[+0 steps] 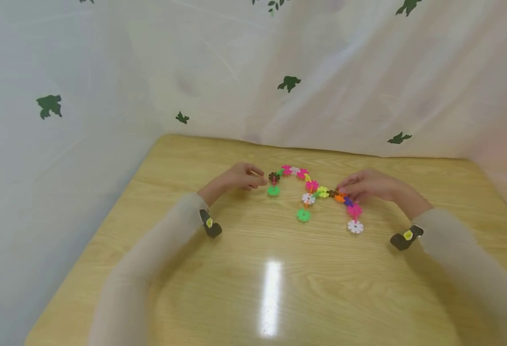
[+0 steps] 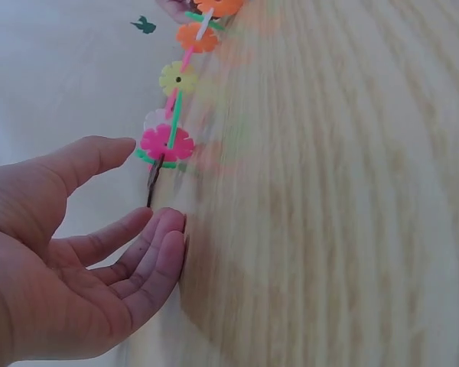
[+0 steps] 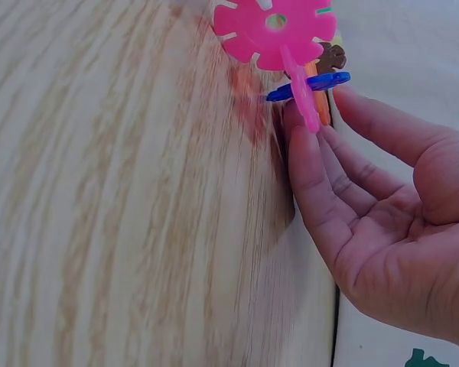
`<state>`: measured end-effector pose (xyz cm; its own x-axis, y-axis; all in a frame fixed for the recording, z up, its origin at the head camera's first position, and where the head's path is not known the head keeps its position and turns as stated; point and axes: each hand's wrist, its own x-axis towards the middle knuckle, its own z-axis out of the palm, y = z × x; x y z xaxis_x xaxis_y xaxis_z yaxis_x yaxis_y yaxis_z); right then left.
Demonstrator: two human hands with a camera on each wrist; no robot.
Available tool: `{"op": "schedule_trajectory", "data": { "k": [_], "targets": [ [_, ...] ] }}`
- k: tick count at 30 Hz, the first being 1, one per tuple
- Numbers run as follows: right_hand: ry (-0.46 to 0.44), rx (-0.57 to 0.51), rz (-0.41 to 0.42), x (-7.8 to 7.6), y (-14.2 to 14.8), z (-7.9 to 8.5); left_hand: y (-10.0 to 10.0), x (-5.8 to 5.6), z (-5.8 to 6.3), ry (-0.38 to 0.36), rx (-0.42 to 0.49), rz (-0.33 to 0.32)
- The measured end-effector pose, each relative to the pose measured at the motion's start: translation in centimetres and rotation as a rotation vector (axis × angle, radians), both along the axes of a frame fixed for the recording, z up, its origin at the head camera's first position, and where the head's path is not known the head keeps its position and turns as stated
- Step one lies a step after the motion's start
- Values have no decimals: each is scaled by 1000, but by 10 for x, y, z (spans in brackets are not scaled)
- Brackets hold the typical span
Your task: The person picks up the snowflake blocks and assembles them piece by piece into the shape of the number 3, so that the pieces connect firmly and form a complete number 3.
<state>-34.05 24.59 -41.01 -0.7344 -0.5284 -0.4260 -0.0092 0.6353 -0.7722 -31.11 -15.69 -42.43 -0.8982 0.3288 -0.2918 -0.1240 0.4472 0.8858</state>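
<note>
A chain of slotted plastic flower discs (image 1: pixel 311 186) in many colours lies on the table in a wavy shape. Three branches point toward me, ending in a green disc (image 1: pixel 273 191), another green disc (image 1: pixel 303 215) and a white disc (image 1: pixel 355 227). At the chain's left end, my left hand (image 1: pixel 247 176) has its thumb and fingers spread apart. Its index fingertip is close to the brown disc (image 2: pixel 154 182); contact is unclear. My right hand (image 1: pixel 372 185) holds the chain's right part between thumb and fingers, around the orange disc (image 3: pixel 318 95) and blue disc (image 3: pixel 310 86).
The wooden table (image 1: pixel 236 288) carries a bright light reflection in front of the chain. Behind it hangs a pale curtain (image 1: pixel 219 72) with dark green bird prints. Black bands with small cameras (image 1: pixel 212 226) sit on both wrists.
</note>
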Motion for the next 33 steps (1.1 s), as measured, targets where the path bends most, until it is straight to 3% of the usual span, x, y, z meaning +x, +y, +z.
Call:
{"op": "schedule_trajectory", "data": {
  "k": [16, 22, 27, 33],
  "targets": [
    [-21, -20, -15, 1, -4, 1, 26, 8, -9, -7, 97, 53],
    [-16, -39, -21, 3, -1, -3, 34, 9, -12, -52, 141, 82],
    [-33, -73, -36, 6, 5, -4, 41, 1, -14, -78, 177, 131],
    [-25, -86, -12, 13, 12, -4, 45, -16, -15, -43, 208, 164]
  ]
}}
